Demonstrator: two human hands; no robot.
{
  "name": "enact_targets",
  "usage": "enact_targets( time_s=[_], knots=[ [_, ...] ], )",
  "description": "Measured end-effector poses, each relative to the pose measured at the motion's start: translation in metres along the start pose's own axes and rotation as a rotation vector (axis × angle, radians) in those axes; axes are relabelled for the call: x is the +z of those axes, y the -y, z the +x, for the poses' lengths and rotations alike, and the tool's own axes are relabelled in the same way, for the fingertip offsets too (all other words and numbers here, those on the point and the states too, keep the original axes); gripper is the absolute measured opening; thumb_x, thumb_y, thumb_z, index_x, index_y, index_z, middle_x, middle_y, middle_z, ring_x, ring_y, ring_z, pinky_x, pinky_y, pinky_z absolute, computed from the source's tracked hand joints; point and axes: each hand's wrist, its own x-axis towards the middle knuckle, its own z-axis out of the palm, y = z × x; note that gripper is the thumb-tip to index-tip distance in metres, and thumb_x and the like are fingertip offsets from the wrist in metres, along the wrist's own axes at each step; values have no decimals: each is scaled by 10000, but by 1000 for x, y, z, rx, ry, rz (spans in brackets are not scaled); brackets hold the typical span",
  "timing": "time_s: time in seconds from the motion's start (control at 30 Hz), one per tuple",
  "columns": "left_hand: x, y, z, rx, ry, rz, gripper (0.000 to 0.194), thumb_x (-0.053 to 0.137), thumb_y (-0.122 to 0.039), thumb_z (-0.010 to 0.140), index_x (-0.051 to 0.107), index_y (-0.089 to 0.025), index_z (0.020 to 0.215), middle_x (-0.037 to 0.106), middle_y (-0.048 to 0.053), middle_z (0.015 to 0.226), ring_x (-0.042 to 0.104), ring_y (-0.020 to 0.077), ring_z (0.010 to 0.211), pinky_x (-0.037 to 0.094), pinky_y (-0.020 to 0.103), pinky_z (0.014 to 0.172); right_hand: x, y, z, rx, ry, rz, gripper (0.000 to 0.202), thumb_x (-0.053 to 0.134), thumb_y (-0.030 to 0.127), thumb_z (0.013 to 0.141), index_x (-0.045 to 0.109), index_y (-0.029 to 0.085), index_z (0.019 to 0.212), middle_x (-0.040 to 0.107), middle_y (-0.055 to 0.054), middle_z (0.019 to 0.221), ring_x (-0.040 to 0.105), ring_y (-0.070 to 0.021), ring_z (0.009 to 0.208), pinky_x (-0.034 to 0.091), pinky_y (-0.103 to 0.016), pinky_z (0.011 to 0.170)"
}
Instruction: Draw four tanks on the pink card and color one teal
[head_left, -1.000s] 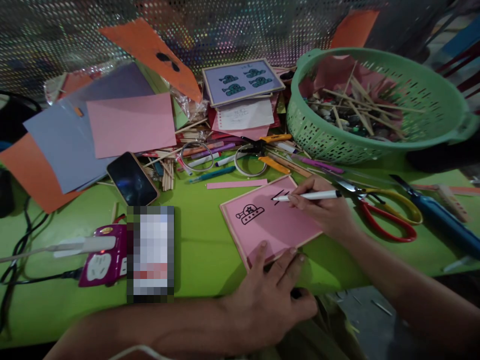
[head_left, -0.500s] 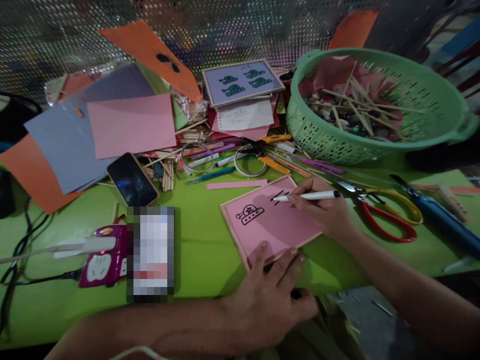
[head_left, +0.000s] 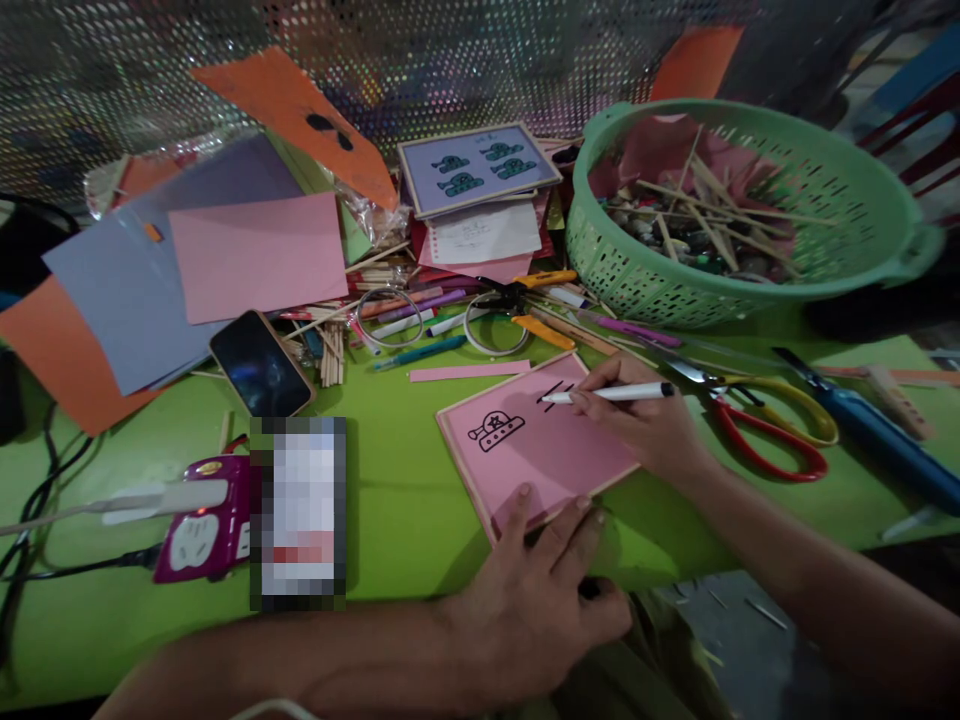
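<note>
In the head view, the pink card (head_left: 559, 450), bordered by thin wooden strips, lies near the middle of the counter's (head_left: 390, 490) near edge, set at a slant. The right hand (head_left: 649, 425) is clamped on a white marker (head_left: 619, 394), its tip at a few black strokes on the card's upper part. A finished black tank drawing (head_left: 496, 432) sits to their left. The left hand (head_left: 532, 610) is spread, fingers apart, holding nothing; its fingertips press the card's near side.

A pink strip (head_left: 469, 372) lies just beyond the card. Scissors (head_left: 720, 400) with red and yellow handles lie toward the counter's right edge, near the right hand, with a blue-handled tool (head_left: 892, 440) beyond them. A green basket (head_left: 637, 270) of sticks stands at the far right corner. By the middle of the far edge, a framed lilac card (head_left: 480, 170) showing four green tanks tops a stack of papers. Toward the left edge are a smartphone (head_left: 259, 362) and a magenta power socket (head_left: 202, 520).
</note>
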Motion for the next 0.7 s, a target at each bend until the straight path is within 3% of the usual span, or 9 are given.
enact_targets(
  time_s=[0.13, 0.47, 0.7],
  knots=[
    [0, 0, 0, 4, 16, -8, 212, 609, -336, 962, 570, -239, 1147, 573, 224, 1488, 439, 421, 1445, 205, 719, 1119, -1, 0, 0, 7, 13, -26, 249, 774, 429, 826, 619, 243, 767, 645, -2, 648, 555, -157, 565, 423, -278, 506],
    [-1, 2, 1, 2, 13, -15, 207, 623, -334, 952, 545, -238, 1118, 563, 242, 1502, 505, 398, 1414, 279, 708, 1104, -1, -4, -2, 24, -145, -89, 221, 758, 374, 842, 582, 262, 770, 613, 13, 642, 540, -174, 579, 407, -302, 526],
    [0, 1, 0, 1, 23, -21, 217, 627, -344, 949, 561, -243, 1129, 566, 218, 1504, 485, 403, 1426, 256, 715, 1119, -4, -5, 0, 11, -211, -142, 265, 743, 433, 852, 550, 277, 760, 569, 17, 601, 499, -176, 542, 359, -312, 495]
  ],
)
